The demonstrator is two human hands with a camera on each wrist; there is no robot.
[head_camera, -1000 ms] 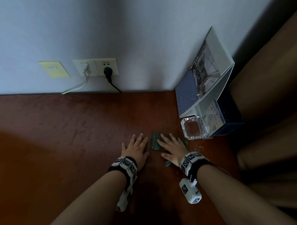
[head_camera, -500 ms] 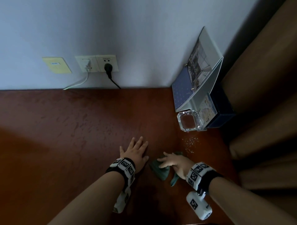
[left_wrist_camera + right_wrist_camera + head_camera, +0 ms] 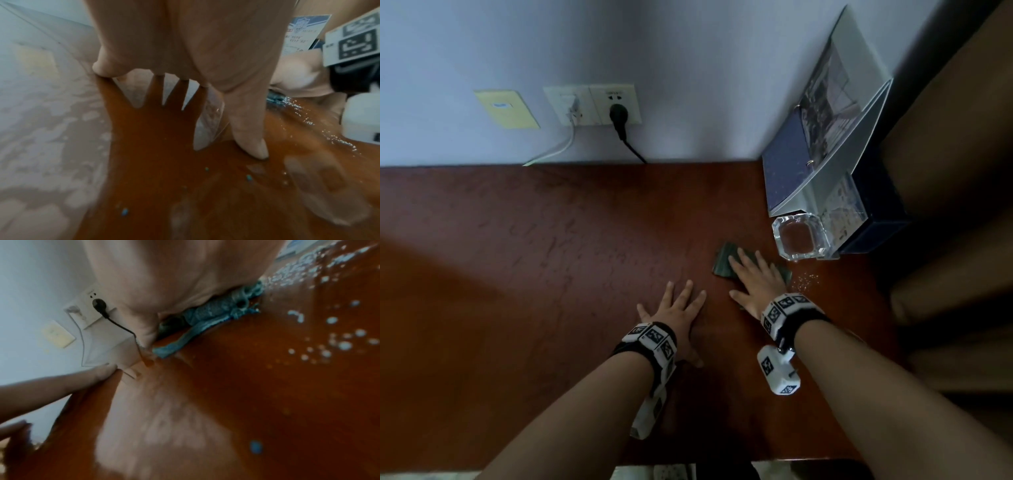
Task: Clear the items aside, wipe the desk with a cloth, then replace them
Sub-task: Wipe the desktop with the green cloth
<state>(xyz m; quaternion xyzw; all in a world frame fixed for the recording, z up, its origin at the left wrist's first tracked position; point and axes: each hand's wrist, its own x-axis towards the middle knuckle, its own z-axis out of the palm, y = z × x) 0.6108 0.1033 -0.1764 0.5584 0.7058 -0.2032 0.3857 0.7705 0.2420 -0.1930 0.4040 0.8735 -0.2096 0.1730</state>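
A dark teal cloth (image 3: pixel 724 263) lies flat on the reddish-brown desk (image 3: pixel 517 257), just left of a clear glass ashtray (image 3: pixel 800 238). My right hand (image 3: pixel 755 277) presses flat on the cloth with straight, spread fingers; in the right wrist view the cloth (image 3: pixel 205 318) bunches under the palm. My left hand (image 3: pixel 676 308) rests flat on the bare desk beside it, fingers spread, holding nothing. An open folder (image 3: pixel 822 137) leans on the wall at the back right, over a dark blue box (image 3: pixel 873 212) with a printed card in front.
Small white specks (image 3: pixel 804 279) lie on the desk right of the cloth. Two wall sockets (image 3: pixel 592 104) with plugged cables sit above the desk's back edge, beside a yellow plate (image 3: pixel 506 109). Brown curtains (image 3: pixel 955 205) hang at the right. The desk's front edge runs near my elbows.
My right hand has pushed the cloth away from me, toward the ashtray, and flattened on it. The left hand has stayed in place on the desk.
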